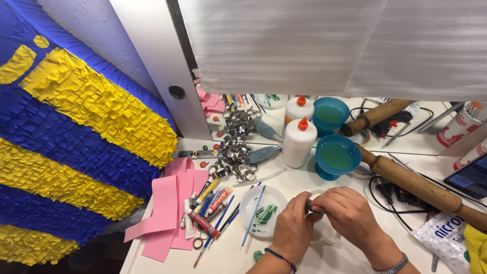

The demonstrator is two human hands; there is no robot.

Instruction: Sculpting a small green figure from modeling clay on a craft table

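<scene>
Grips: left hand (293,227) and right hand (348,212) both pinch a small green piece (311,207).
Risk: an elbow could tip the teal bowl (337,156) just beyond on the surface (228,253).

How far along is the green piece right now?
Done: green paint is already mixed on the white dish. In hand: left hand and right hand pinch a small green piece together. Left: the metal rings lie untouched.

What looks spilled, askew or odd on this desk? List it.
No spill shows. Paint tubes lie jumbled over pink paper strips, which overhang the white desk edge. Both hands, left hand and right hand, pinch a small green piece.
</scene>
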